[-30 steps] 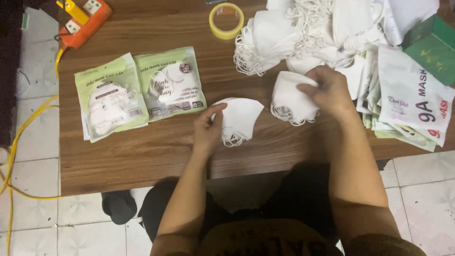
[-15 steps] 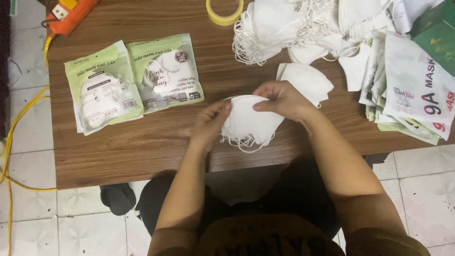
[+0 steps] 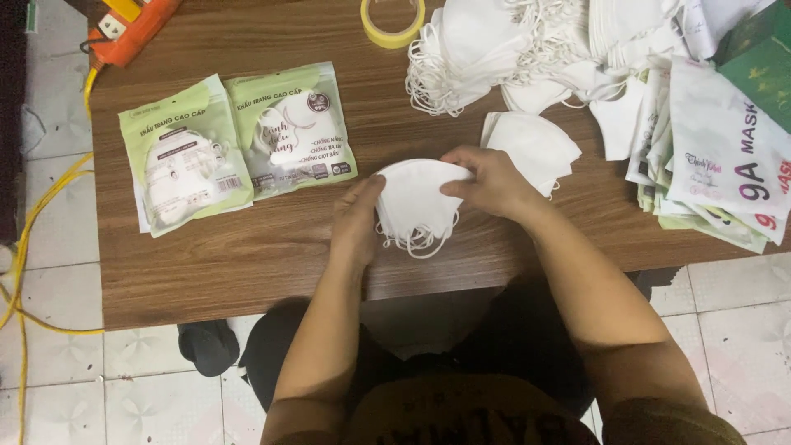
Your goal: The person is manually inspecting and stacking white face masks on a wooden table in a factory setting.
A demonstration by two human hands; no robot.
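Note:
Both my hands hold a small stack of folded white face masks [image 3: 416,202] over the front middle of the brown wooden table [image 3: 247,264]. My left hand [image 3: 357,221] grips the stack's left edge, and my right hand [image 3: 488,181] presses on its right top edge. White ear loops hang below the stack. Just right of my right hand lies another folded white mask [image 3: 531,148].
Two green and white sealed mask packets [image 3: 185,156] [image 3: 292,128] lie at the left. A big heap of loose white masks [image 3: 511,49] fills the back. Empty printed pouches [image 3: 717,156] are stacked at the right. A yellow tape roll [image 3: 393,21] and an orange power strip [image 3: 132,29] sit at the far edge.
My right hand brought a mask from the right onto the one under my left hand. Both hands now square up the stack at the table's middle.

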